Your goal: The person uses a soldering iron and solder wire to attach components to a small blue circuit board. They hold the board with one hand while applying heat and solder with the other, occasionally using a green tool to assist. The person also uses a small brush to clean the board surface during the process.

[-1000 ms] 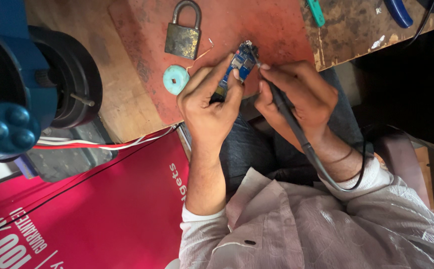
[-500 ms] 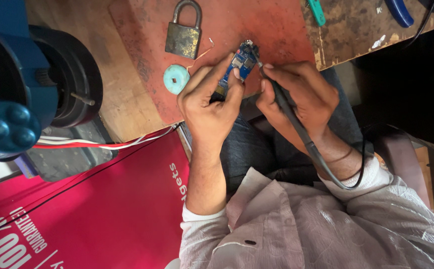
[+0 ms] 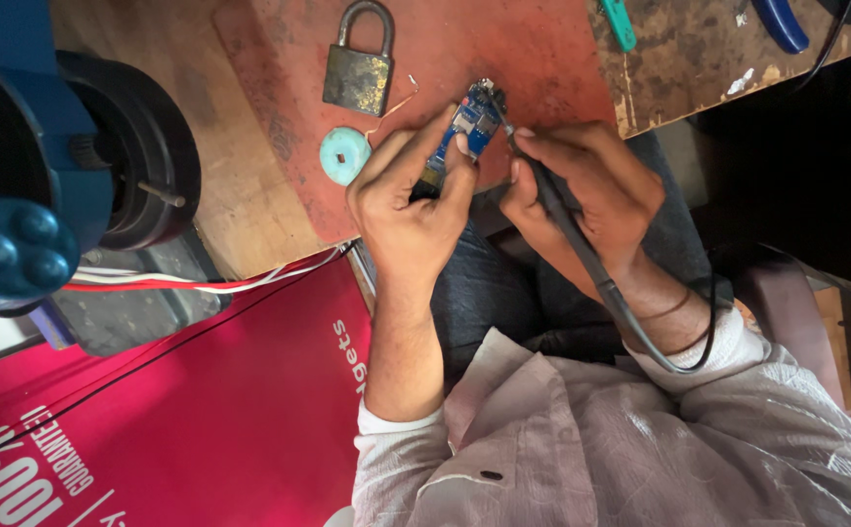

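room is tight near you: the red mat [image 3: 503, 59] ends at the bench edge right under your hands, with a brass padlock [image 3: 358, 76] and a teal disc [image 3: 345, 155] just left of them. your left hand [image 3: 414, 200] pinches a small blue circuit board [image 3: 466, 132] between thumb and fingers, tilted above the mat's near edge. your right hand [image 3: 581, 185] is closed around a dark corded soldering iron [image 3: 567, 220], tip at the board's top end.

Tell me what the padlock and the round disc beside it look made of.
The padlock: metal, seemingly brass for the body, dull yellow with dark tarnish; its shackle is grey, probably steel. The round disc: pale turquoise and matt with a square centre hole, possibly plastic or painted metal; I cannot tell which.
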